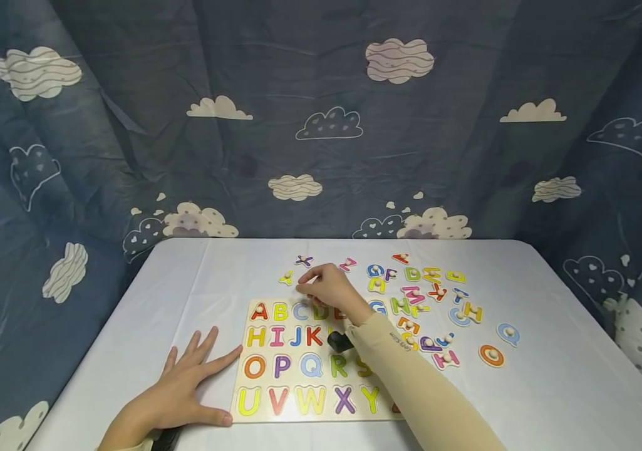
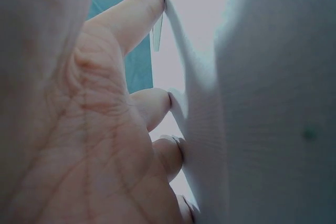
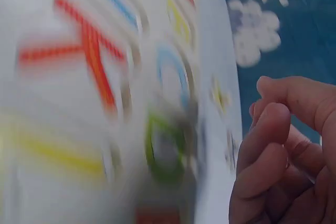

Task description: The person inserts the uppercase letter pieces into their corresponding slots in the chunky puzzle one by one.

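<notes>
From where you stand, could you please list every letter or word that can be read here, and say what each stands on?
"A B C D" on the top row of the puzzle board; the right hand hides the rest.
"H I J K" on its second row.
"O P Q R" on its third row.
"U V W X Y" on its bottom row.
The loose letter pieces on the table are jumbled and mostly too small to read.
The print on the sleeve is too small to read.

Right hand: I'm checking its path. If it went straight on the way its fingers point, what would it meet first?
Probably the yellow letter piece lying on the white table, just left of the right hand; depth is unclear.
</notes>
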{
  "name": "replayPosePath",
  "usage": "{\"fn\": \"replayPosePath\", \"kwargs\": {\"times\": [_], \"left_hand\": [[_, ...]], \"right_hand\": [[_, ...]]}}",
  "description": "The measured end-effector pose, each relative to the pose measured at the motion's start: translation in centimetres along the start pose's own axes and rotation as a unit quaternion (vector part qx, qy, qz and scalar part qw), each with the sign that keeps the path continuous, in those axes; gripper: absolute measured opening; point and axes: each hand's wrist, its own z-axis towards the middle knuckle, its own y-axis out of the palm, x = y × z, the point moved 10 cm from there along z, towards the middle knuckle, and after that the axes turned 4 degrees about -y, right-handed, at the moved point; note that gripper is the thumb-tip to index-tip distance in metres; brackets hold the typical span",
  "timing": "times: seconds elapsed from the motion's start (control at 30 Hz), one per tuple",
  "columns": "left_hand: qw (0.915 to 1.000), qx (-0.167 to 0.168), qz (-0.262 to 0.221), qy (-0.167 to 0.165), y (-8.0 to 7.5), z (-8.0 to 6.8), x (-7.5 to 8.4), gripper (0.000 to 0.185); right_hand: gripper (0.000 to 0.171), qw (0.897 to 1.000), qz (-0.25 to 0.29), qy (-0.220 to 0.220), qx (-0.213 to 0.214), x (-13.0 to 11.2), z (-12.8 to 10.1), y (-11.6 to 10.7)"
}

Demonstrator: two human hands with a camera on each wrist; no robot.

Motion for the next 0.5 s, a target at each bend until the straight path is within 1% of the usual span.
{"fn": "replayPosePath", "kwargs": {"times": [0.07,0.2,0.37,0.43,0.5], "left_hand": [[1.0,0.002,-0.006,0.008,0.0,-0.1,0.0,0.111],[0.9999,0.005,-0.009,0.01,0.0,-0.1,-0.1,0.111],[1.0,0.0,-0.006,0.0,0.2,0.0,-0.1,0.112],[0.9999,-0.004,-0.01,-0.009,0.3,0.0,-0.2,0.112],[0.9999,-0.003,-0.01,-0.009,0.3,0.0,-0.2,0.113]], "right_hand": [[0.015,1.0,-0.005,0.003,0.012,0.9,0.2,-1.9],[0.02,0.999,-0.023,0.009,0.029,2.7,0.1,-5.9],[0.024,0.998,-0.038,0.012,0.044,4.8,-0.6,-10.8],[0.026,0.998,-0.042,0.016,0.049,5.8,-1.0,-12.5],[0.028,0.997,-0.05,0.021,0.051,6.7,-1.4,-14.1]]}}
